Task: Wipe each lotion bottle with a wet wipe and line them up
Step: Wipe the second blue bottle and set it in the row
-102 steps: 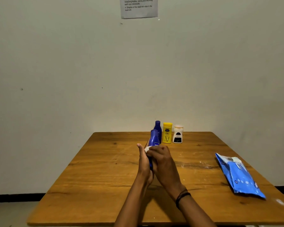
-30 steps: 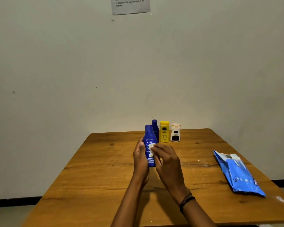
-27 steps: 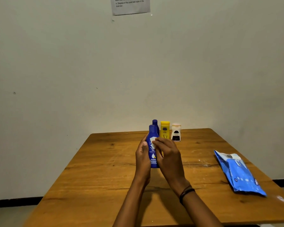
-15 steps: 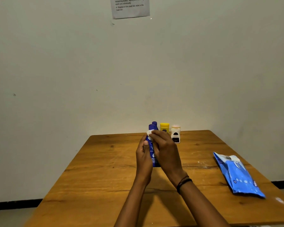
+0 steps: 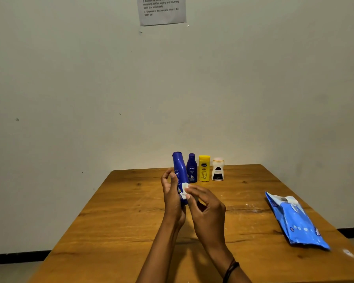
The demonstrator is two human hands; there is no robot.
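Observation:
My left hand (image 5: 172, 199) grips a tall blue lotion bottle (image 5: 179, 170), held upright above the wooden table (image 5: 119, 225). My right hand (image 5: 205, 209) pinches a small white wet wipe (image 5: 184, 193) against the bottle's lower front. Behind them, in a row at the table's far edge, stand a smaller blue bottle (image 5: 192, 168), a yellow bottle (image 5: 204, 168) and a white bottle with a black label (image 5: 217, 170).
A blue pack of wet wipes (image 5: 296, 219) lies flat near the table's right edge. A printed sheet of paper (image 5: 161, 10) is stuck on the pale wall behind the table.
The right hand with the wipe has slid from the bottle's cap down to its lower part. The bottle's top now shows, tilted slightly left.

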